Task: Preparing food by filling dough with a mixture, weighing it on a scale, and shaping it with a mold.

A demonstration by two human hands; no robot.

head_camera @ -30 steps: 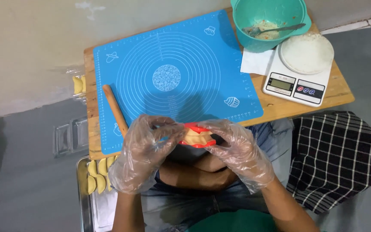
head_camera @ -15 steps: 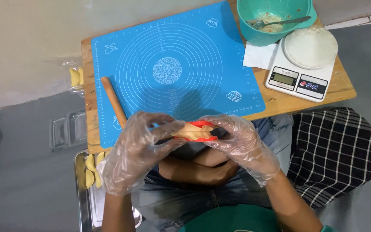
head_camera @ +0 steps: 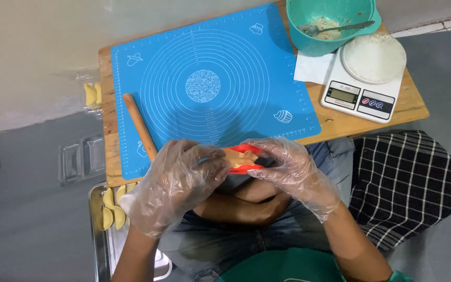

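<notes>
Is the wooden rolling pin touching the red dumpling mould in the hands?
Apart. The head view shows the rolling pin lying on the blue mat, with the left hand between it and the red mould.

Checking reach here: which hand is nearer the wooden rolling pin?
Left. The left hand lies beside the rolling pin; the right hand is across the red mould.

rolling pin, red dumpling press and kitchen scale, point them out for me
rolling pin (head_camera: 138, 124), head view, middle of the wooden shaft
red dumpling press (head_camera: 244, 151), head view, upper red rim
kitchen scale (head_camera: 360, 97), head view, white front panel

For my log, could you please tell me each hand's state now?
Left hand: closed on the red plastic dumpling press.
Right hand: closed on the same press.
</notes>
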